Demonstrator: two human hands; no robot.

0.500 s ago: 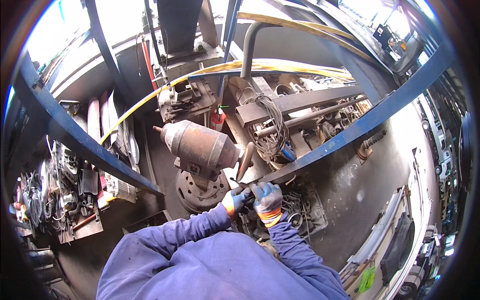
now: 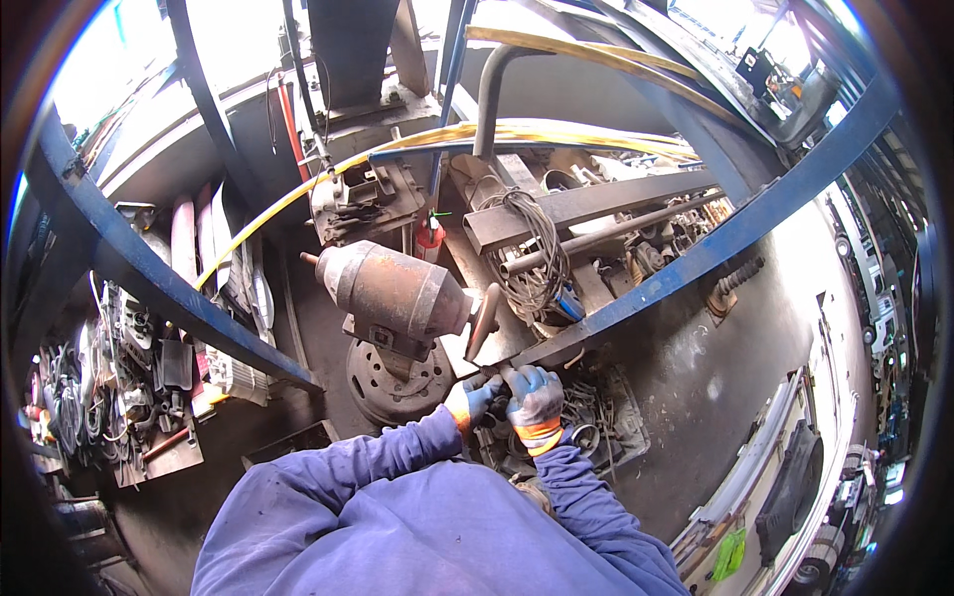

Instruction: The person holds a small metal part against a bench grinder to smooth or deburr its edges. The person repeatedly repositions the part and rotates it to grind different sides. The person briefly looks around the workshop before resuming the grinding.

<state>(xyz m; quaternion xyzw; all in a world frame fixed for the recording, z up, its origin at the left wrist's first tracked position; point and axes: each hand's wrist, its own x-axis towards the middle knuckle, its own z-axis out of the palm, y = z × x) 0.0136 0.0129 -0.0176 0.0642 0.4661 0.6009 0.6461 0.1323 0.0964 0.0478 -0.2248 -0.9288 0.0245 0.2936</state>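
Since the moment before, the two gloved hands have barely shifted; they stay bunched together low in front of the rusty motor, perhaps drawn a touch closer to the body.

From the head view, the left hand (image 2: 473, 399), in a blue glove with an orange cuff, is curled shut around something small and dark that I cannot make out. The right hand (image 2: 535, 396), gloved the same way, is closed too, knuckles up, pressed right against the left; what it grips is hidden under the fingers. Both sit just below the lower end of a rusty curved handle (image 2: 484, 320), which rises toward the rusty motor (image 2: 396, 290). Under the motor lies a dark wheel disc (image 2: 397, 381). A coil of wire (image 2: 534, 260) hangs to the right, and a blue steel beam (image 2: 735, 230) crosses above the hands.
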